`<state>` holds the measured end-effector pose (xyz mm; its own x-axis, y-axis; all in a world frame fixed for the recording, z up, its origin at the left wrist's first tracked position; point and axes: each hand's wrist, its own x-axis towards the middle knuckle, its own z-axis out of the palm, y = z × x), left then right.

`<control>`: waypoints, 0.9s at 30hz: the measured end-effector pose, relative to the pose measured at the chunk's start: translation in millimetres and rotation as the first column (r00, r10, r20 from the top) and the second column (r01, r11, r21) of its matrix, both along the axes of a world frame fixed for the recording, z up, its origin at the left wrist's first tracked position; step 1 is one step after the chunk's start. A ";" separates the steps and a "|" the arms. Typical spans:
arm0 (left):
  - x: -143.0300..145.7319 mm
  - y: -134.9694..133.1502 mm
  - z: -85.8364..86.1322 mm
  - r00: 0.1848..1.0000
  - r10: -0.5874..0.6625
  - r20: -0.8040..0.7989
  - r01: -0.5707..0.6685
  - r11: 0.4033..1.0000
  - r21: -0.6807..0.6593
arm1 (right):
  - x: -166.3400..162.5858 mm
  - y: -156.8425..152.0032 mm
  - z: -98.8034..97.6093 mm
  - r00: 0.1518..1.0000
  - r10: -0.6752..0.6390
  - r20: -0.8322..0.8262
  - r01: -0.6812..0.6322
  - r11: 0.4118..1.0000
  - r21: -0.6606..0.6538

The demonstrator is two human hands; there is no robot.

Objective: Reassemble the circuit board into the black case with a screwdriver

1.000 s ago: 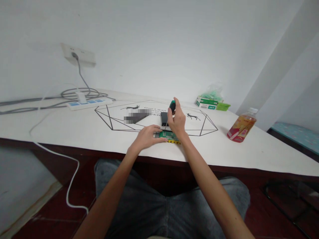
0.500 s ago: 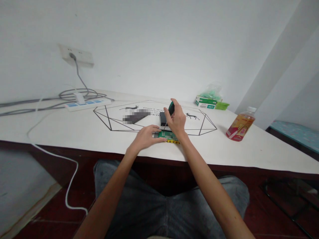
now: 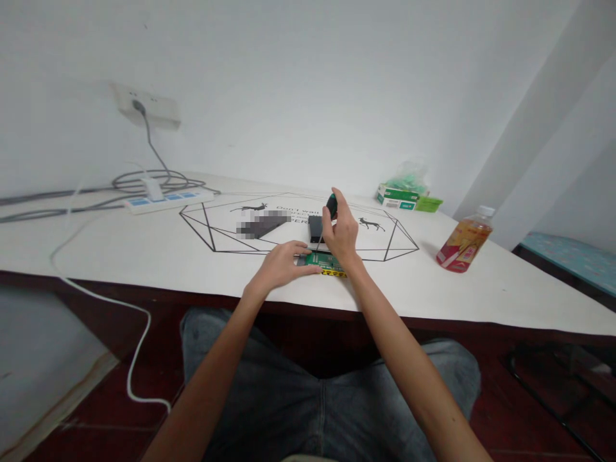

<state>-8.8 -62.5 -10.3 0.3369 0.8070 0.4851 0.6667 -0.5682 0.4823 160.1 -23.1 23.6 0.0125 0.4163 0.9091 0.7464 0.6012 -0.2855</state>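
Observation:
A green circuit board (image 3: 327, 260) with a yellow strip along its near edge lies by the front edge of the table. My left hand (image 3: 282, 266) grips the board's left end, thumb along the near side and fingers along the far side. In my right hand (image 3: 342, 231) is a screwdriver (image 3: 332, 204) with a dark green and black handle. It stands nearly upright, its thin shaft pointing down at the board; the tip is too small to make out. Just behind the board sits a small black box (image 3: 315, 228), partly covered by my right hand.
A blurred dark object (image 3: 264, 224) lies left of the black box. A drink bottle (image 3: 466, 240) stands to the right, and green-and-white boxes (image 3: 398, 196) are at the back. A power strip (image 3: 168, 200) with cables lies at the left; a white cable (image 3: 110, 299) hangs over the table edge.
My right hand and the screwdriver have shifted very slightly. My left hand stays on the circuit board, which has not visibly moved.

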 end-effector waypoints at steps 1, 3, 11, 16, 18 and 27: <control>0.0 -0.2 0.1 1.000 0.000 0.002 0.000 1.000 0.000 | 0.0 -0.3 0.3 1.000 -0.005 -0.005 0.005 1.000 -0.004; 0.0 -0.1 0.2 1.000 -0.002 0.003 0.002 1.000 0.000 | 0.0 -1.1 0.7 1.000 -0.014 -0.010 0.014 1.000 -0.019; -0.3 -0.1 0.8 1.000 -0.005 0.001 0.005 1.000 -0.008 | 0.7 -1.1 1.5 0.998 -0.050 0.031 0.051 0.998 -0.034; 0.7 -1.8 2.8 1.000 0.000 -0.001 0.000 1.000 -0.014 | 0.6 -1.3 1.0 0.998 -0.058 0.021 0.058 0.998 -0.016; 0.7 -1.1 2.3 1.000 0.001 -0.006 -0.001 1.000 -0.006 | 0.4 -1.2 0.3 0.999 -0.045 0.010 0.045 0.999 0.001; -0.6 0.4 0.8 1.000 -0.005 -0.011 0.005 1.000 0.001 | -0.2 0.9 -1.1 0.999 -0.016 0.045 0.016 1.000 -0.013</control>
